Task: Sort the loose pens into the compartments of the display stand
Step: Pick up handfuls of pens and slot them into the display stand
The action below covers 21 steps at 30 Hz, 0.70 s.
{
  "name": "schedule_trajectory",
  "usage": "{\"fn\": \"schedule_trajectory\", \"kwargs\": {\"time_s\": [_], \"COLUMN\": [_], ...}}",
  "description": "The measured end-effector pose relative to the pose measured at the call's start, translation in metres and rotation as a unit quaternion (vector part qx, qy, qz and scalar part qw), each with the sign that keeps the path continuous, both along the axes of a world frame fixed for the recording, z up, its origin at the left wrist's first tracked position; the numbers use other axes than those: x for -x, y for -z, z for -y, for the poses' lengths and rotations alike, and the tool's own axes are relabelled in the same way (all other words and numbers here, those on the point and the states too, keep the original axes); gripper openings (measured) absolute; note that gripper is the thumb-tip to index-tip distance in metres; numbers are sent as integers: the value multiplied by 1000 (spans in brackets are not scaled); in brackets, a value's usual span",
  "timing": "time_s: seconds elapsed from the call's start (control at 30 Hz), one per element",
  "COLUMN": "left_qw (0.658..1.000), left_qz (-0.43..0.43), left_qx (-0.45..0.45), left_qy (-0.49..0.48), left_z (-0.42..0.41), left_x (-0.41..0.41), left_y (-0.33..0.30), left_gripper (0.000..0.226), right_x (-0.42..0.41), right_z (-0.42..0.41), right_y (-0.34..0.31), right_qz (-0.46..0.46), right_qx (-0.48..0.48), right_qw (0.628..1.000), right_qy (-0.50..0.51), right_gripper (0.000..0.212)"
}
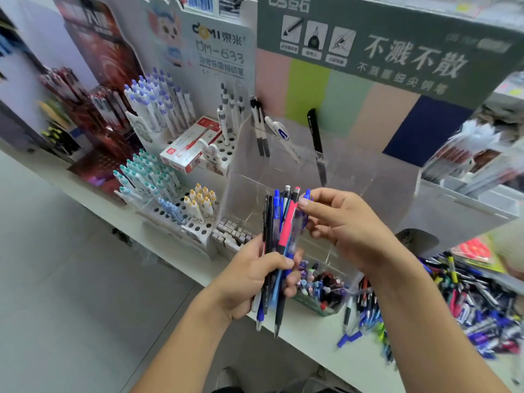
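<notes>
Here, the left hand (249, 282) grips a bundle of pens (279, 236) upright, tips down, in front of the clear display stand (368, 177). The right hand (344, 225) pinches the top of a blue pen (305, 207) at the bundle's right edge. A few pens (262, 131) lean in the stand's rear compartments. A pile of loose pens (467, 302) lies on the white bench (317, 336) to the right, beside a small tub (320, 287) of pen parts.

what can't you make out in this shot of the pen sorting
Head view only:
- Lower barrels of the pen bundle: wrapped by the left hand.
- Blue pen: mostly covered by the right hand fingers.
- Loose pen pile: motion-blurred, cut off at the right edge.
- Clear display stand dividers: transparent, hard to trace.
</notes>
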<state>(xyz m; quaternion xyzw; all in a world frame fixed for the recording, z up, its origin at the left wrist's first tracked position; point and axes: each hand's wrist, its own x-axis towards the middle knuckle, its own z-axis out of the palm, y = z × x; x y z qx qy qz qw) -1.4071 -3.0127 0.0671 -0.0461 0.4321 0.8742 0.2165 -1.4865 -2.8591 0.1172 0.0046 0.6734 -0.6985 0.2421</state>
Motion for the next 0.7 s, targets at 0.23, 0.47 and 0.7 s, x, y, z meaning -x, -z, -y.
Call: {"fn": "schedule_trajectory", "kwargs": {"time_s": [0.23,0.47,0.7], "left_qw": [980,881,823], "left_qz": [-9,-165,-200], "left_qx": [193,444,527], "left_qy": [-39,-5,-68], "left_z": [-21,-27,-35], "left_x": [4,1,-10], "left_y": [6,18,23], "left_gripper": [30,43,44], "right_x": [-1,5,0], "right_z": [-31,-41,-48], "right_y": [-7,-24,-18], "right_qz": [-265,-222,-165], "right_qx": [-100,-281,-270], "right_qw": [936,922,941], "right_qy": [207,-145,-120], "right_gripper": [11,6,10]}}
